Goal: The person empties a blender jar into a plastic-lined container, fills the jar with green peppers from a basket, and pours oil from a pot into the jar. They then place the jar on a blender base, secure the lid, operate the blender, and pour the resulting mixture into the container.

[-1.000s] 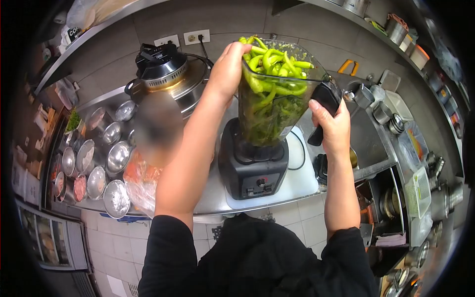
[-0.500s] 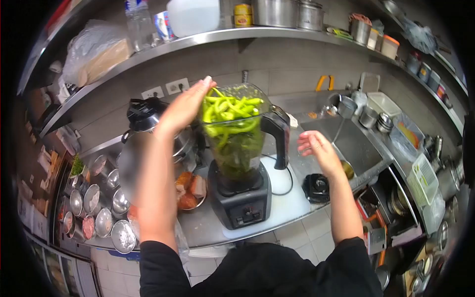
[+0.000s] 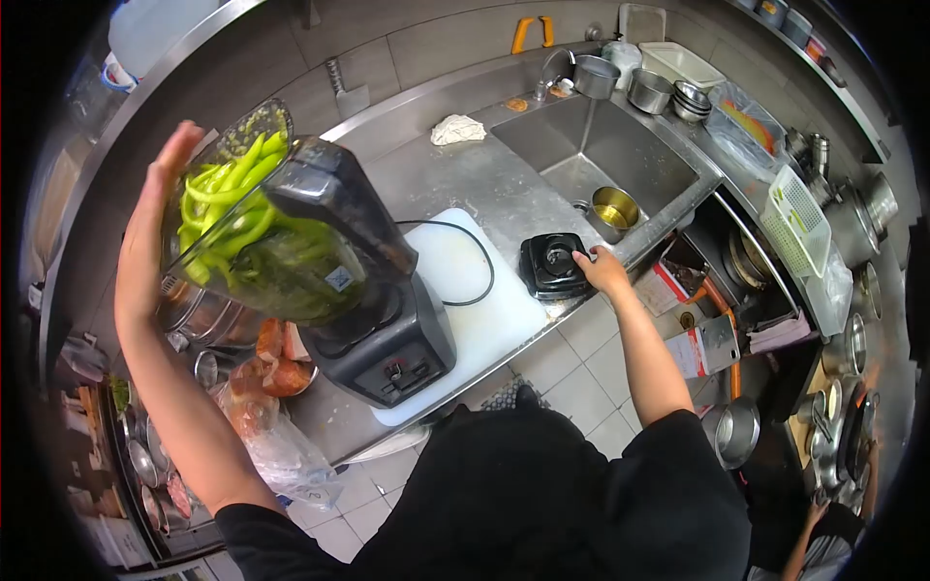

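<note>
A blender jar (image 3: 334,257) packed with long green peppers (image 3: 232,198) stands on its dark motor base (image 3: 412,344). My left hand (image 3: 155,203) is at the far left side of the jar's rim, fingers stretched out and holding nothing; whether it touches the jar is hard to tell. On the steel counter to the right lies the black blender lid (image 3: 550,259). My right hand (image 3: 607,272) grips the lid's right edge, the thumb on top and the other fingers partly hidden.
Beneath the base is a white cutting board (image 3: 509,310), crossed by a black cord. A sink (image 3: 620,145) with a small pot (image 3: 613,211) lies beyond the lid. A white cloth (image 3: 457,130) sits behind. Bread-like orange pieces (image 3: 281,358) and a plastic bag (image 3: 286,450) are at left.
The view has swung right and down. My right hand has moved from the air beside the blender down to the lid and taken hold of it. My left hand stays by the jar's rim.
</note>
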Demonstrator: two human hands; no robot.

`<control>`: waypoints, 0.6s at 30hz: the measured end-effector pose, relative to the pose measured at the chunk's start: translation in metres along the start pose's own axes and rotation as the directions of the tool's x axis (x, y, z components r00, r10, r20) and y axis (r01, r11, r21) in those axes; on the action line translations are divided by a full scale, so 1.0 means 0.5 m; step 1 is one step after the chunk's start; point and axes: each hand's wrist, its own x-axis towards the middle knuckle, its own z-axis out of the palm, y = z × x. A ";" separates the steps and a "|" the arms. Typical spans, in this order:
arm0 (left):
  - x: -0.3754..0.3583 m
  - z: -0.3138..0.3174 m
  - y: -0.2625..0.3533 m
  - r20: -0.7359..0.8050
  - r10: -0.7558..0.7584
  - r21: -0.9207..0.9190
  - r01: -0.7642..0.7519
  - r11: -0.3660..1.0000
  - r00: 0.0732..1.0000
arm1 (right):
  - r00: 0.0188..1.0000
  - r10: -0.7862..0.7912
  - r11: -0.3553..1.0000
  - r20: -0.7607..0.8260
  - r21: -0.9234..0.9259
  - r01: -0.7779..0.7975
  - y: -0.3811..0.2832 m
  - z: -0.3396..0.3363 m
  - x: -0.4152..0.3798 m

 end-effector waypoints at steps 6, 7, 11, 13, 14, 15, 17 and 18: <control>-0.156 0.130 0.023 -0.596 0.640 0.302 -0.603 0.739 0.485 | 0.996 0.047 0.988 0.069 0.141 -0.057 0.010 0.020 0.031; -0.206 0.194 0.026 -0.430 0.614 -0.013 -0.684 0.730 0.663 | 0.998 0.033 0.992 0.054 0.122 -0.040 0.015 0.023 0.036; -0.188 0.533 -0.019 0.264 0.198 -0.075 -0.185 0.980 0.944 | 0.998 -0.061 0.993 0.024 0.104 0.059 0.027 0.021 0.038; -0.120 0.694 -0.145 0.416 -0.156 -0.043 0.190 0.981 0.896 | 0.996 -0.071 0.991 0.056 0.115 0.065 0.027 0.012 0.041; -0.093 0.783 -0.250 0.345 -0.164 0.086 0.143 0.986 0.924 | 0.996 -0.066 0.988 0.066 0.141 0.056 0.029 0.011 0.043; -0.065 0.851 -0.327 0.272 -0.163 0.219 0.104 0.970 0.949 | 0.995 -0.091 0.984 0.034 0.156 0.085 0.035 0.015 0.045; -0.008 0.905 -0.357 0.376 -0.451 0.309 0.349 0.885 0.810 | 0.992 -0.127 0.975 -0.028 0.181 0.130 0.049 0.031 0.053; 0.002 0.927 -0.367 0.368 -0.452 0.314 0.349 0.883 0.812 | 0.992 -0.119 0.974 -0.035 0.189 0.123 0.051 0.034 0.053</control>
